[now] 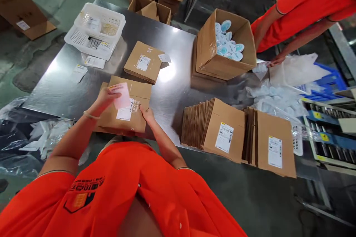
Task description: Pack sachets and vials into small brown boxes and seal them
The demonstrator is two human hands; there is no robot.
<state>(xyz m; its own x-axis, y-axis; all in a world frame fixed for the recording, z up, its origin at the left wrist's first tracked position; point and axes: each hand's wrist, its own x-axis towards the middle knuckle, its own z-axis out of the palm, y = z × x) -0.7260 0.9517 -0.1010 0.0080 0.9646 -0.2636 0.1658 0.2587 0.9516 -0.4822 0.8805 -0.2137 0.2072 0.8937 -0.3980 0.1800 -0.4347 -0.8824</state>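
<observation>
My left hand [107,98] pinches a pink label sheet [122,95] with a yellow corner, held just above a stack of flat cardboard boxes [139,90] at the table's near edge. On the top box is a white printed label [124,114], partly covered by the pink sheet. My right hand [146,114] grips the right edge of the top cardboard box, thumb on its face; its other fingers are mostly hidden. Just beyond lies a smaller stack of flat boxes [141,53] with a label and a loose white slip [164,58].
White baskets [111,50] and label stacks [94,62] sit at the table's left. A carton [211,61] of small round-topped packs stands at the back right. Labelled flat boxes [228,118] stand upright on the right. A co-worker's hand [278,59] touches plastic bags.
</observation>
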